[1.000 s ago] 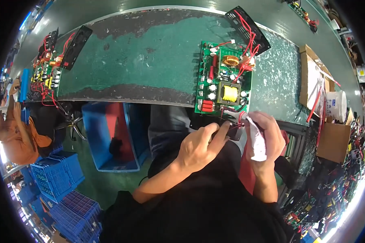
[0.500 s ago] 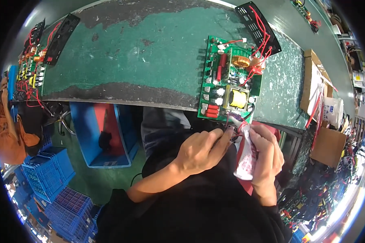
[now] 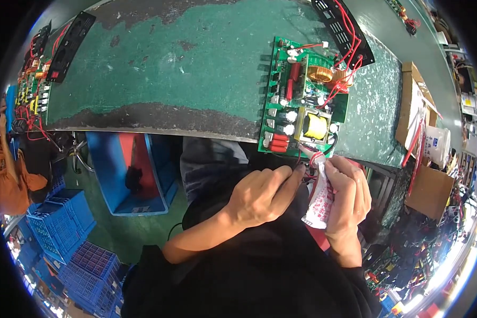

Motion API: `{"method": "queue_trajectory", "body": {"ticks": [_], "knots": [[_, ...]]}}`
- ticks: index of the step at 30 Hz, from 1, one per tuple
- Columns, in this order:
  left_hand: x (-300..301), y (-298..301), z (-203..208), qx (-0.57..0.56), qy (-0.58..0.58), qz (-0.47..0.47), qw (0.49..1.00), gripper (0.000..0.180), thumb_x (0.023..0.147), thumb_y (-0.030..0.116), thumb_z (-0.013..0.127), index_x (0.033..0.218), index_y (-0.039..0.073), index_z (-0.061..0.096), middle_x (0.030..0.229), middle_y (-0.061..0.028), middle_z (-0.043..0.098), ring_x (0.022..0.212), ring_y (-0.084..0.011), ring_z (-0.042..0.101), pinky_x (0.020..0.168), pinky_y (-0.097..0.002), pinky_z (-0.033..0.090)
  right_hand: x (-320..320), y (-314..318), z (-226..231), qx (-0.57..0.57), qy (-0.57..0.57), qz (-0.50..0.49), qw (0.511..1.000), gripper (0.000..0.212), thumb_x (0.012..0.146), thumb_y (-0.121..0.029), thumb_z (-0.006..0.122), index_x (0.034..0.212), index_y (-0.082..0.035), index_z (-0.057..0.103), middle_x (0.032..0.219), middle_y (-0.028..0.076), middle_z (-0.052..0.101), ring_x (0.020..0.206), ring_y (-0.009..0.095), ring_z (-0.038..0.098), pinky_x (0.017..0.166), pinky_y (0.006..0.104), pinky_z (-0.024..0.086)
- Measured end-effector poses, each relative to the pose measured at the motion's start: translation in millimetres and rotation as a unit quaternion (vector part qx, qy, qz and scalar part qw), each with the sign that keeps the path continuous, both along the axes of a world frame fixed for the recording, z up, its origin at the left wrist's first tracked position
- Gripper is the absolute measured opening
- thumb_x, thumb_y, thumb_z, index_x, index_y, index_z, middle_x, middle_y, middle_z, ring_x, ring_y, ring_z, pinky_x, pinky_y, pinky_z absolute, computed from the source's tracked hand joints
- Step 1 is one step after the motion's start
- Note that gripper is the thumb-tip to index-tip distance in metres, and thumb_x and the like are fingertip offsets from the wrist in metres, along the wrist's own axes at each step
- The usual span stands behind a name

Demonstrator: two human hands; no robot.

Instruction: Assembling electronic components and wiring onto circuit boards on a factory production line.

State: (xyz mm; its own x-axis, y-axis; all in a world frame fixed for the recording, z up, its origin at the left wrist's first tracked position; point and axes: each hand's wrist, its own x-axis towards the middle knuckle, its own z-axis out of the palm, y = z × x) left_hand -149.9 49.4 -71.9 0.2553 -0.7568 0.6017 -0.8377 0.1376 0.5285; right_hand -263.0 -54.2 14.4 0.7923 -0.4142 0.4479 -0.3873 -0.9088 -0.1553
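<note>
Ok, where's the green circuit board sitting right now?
In the head view, the green circuit board lies right of centre on the green bench, its near edge just above both hands.

Both forearms rise from below; the left hand (image 3: 262, 193) and right hand (image 3: 347, 193) meet fingertip to fingertip, fingers pinched.

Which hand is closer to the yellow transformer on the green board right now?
Right. The right hand sits just below the yellow transformer, at the green board's near edge. The left hand is lower-left, farther off.
</note>
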Motion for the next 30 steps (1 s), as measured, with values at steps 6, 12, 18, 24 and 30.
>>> {"method": "queue_trajectory", "body": {"ticks": [6,12,18,24,30], "knots": [[1.7,-1.6,-0.2,-0.009,0.012,-0.008,1.000,0.026,0.076,0.005,0.072,0.102,0.004,0.072,0.087,-0.0013,0.057,0.055,-0.0104,0.050,0.047,-0.0238,0.041,4.7,1.3,2.4,-0.031,0.016,0.009,0.999,0.024,0.073,0.005,0.064,0.097,0.009,0.062,0.092,0.018,0.064,0.074,0.028,0.065,0.063,0.0333,0.055],[2.6,0.2,-0.9,-0.010,0.002,-0.018,1.000,0.025,0.079,0.006,0.069,0.104,0.002,0.070,0.088,-0.0020,0.060,0.056,-0.0099,0.050,0.047,-0.0230,0.039,5.2,7.5,6.4,-0.003,0.037,-0.004,0.999,0.033,0.071,0.010,0.071,0.102,0.010,0.060,0.097,0.021,0.064,0.082,0.032,0.066,0.071,0.0384,0.056],[3.6,0.5,0.4,-0.015,0.016,-0.022,1.000,0.024,0.079,0.005,0.070,0.103,0.002,0.070,0.088,-0.0023,0.060,0.055,-0.0101,0.050,0.046,-0.0234,0.038,6.2,3.2,4.7,-0.035,0.052,0.032,0.998,0.033,0.070,0.010,0.070,0.101,0.012,0.059,0.095,0.022,0.062,0.078,0.032,0.064,0.068,0.0370,0.056],[1.7,0.8,0.3,-0.008,0.020,-0.016,1.000,0.023,0.077,0.005,0.070,0.100,0.002,0.071,0.087,-0.0029,0.060,0.055,-0.0115,0.052,0.046,-0.0241,0.042,7.3,-3.2,1.5,-0.066,0.026,0.053,0.996,0.028,0.065,0.003,0.067,0.092,0.012,0.061,0.089,0.020,0.062,0.071,0.028,0.064,0.060,0.0324,0.055],[4.0,2.2,3.3,0.007,0.027,-0.026,0.999,0.020,0.075,0.006,0.070,0.095,0.003,0.072,0.087,-0.0040,0.061,0.057,-0.0138,0.056,0.047,-0.0249,0.046,8.3,1.9,6.3,-0.047,0.059,0.046,0.996,0.036,0.065,0.010,0.070,0.099,0.014,0.058,0.093,0.022,0.061,0.077,0.033,0.063,0.067,0.0383,0.055]]}}
